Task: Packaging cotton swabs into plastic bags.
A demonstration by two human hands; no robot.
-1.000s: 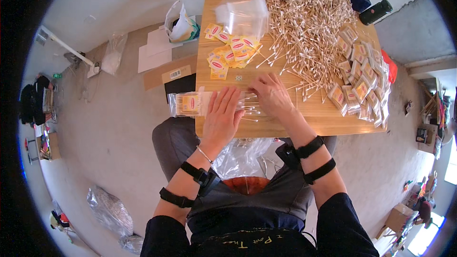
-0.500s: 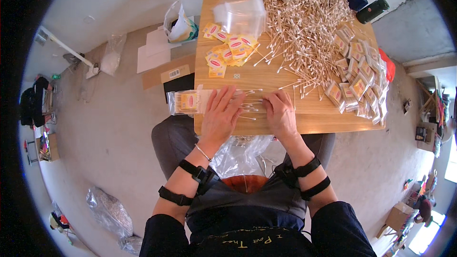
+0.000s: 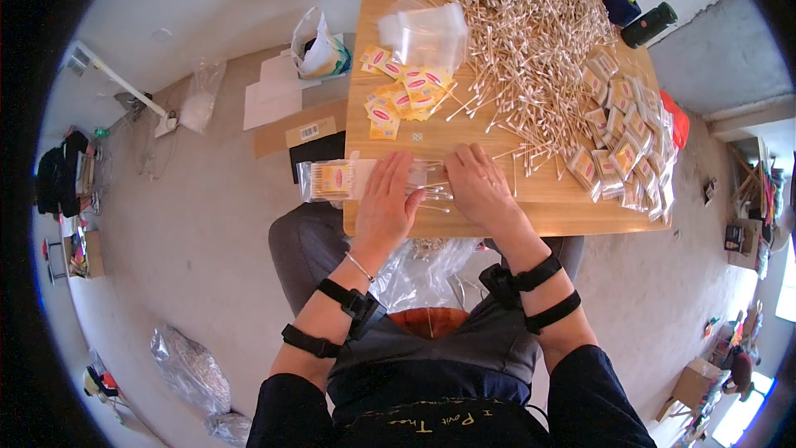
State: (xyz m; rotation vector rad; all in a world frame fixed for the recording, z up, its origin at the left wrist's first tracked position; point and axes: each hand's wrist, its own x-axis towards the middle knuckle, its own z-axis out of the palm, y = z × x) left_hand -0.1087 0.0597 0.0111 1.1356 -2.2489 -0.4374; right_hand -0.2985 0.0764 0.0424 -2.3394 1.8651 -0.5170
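Observation:
My left hand (image 3: 384, 203) lies flat with its fingers stretched out, over a pale strip and the near ends of a few loose cotton swabs (image 3: 437, 197). My right hand (image 3: 482, 188) rests palm down just to the right, fingers slightly bent and apart, touching the far ends of those swabs. Its fingertips partly hide what is under them. Beside my left hand, at the table's left edge, lies a clear bag of cotton swabs with a yellow card (image 3: 334, 180).
A large heap of loose cotton swabs (image 3: 531, 33) covers the back of the wooden table (image 3: 497, 220). Yellow cards (image 3: 402, 98) and clear empty bags (image 3: 433, 37) lie at left. Filled swab packs (image 3: 626, 145) pile up at right, near a dark green cylinder (image 3: 649, 26).
My right hand has shifted left and turned, its fingers now pointing toward the left hand over the swab ends. My left hand stays flat, its fingers closer together.

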